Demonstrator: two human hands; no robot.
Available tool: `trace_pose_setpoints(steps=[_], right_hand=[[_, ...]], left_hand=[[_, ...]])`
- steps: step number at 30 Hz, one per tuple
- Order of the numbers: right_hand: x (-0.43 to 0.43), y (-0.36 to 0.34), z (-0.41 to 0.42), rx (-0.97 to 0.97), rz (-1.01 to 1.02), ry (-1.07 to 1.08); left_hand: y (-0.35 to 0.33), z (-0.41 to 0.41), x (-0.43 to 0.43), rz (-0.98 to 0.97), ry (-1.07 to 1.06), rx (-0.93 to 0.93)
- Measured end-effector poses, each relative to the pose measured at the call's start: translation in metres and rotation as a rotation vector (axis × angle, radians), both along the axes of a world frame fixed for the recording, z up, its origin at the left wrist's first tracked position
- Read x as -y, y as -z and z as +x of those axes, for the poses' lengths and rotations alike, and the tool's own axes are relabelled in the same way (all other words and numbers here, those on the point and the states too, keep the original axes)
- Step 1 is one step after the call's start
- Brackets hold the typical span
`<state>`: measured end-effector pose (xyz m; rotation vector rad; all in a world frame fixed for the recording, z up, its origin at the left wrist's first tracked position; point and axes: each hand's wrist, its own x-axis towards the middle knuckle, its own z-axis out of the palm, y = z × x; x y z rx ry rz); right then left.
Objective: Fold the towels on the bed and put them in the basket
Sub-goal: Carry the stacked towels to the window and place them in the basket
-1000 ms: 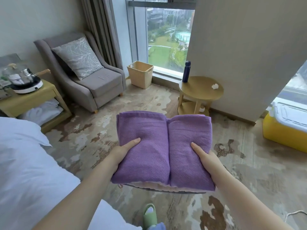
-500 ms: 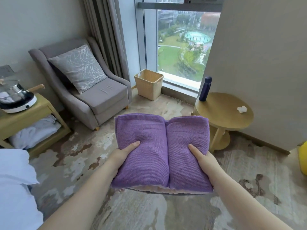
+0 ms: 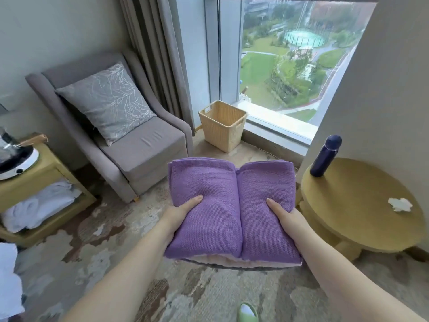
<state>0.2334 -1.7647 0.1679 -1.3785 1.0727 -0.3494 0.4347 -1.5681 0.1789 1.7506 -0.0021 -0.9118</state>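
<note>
I carry a stack of folded towels in front of me, above the carpet. The purple towel [image 3: 232, 205] lies on top, folded in two halves, with a pale pink towel [image 3: 234, 263] showing beneath its near edge. My left hand [image 3: 180, 211] grips the stack's left side, thumb on top. On the right side, my right hand [image 3: 286, 213] grips it the same way. The fingers of both are hidden underneath. A beige woven basket [image 3: 222, 126] stands on the floor by the window, beyond the stack, and no towel is visible in it.
A grey armchair [image 3: 130, 145] with a cushion stands left of the basket. A round yellow side table [image 3: 362, 205] with a dark blue bottle [image 3: 325, 156] is on the right. At the left are a yellow shelf unit [image 3: 44, 175] and a corner of the white bed [image 3: 9, 280].
I have moved closer to the window with the stack. The basket, armchair and round table appear larger and nearer, and most of the bed has slid out of view. My grip is unchanged.
</note>
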Motion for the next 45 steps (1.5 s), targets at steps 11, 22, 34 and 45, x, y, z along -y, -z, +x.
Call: trace_pose_setpoints(steps=[11, 22, 34, 45], right_hand=[[0.139, -0.013, 0.193, 0.013, -0.096, -0.089], [0.230, 0.017, 0.465, 0.026, -0.056, 0.037], [0.377, 0.037, 0.627, 0.004, -0.044, 0.187], [0.594, 0.091, 0.761, 0.012, 0.085, 0.289]], left_hand=[[-0.004, 0.175, 0.126, -0.008, -0.089, 0.043], [0.017, 0.465, 0.251, -0.023, 0.013, 0.081], [0.034, 0.645, 0.424, 0.010, 0.124, 0.102], [0.069, 0.804, 0.657, 0.128, 0.253, 0.144]])
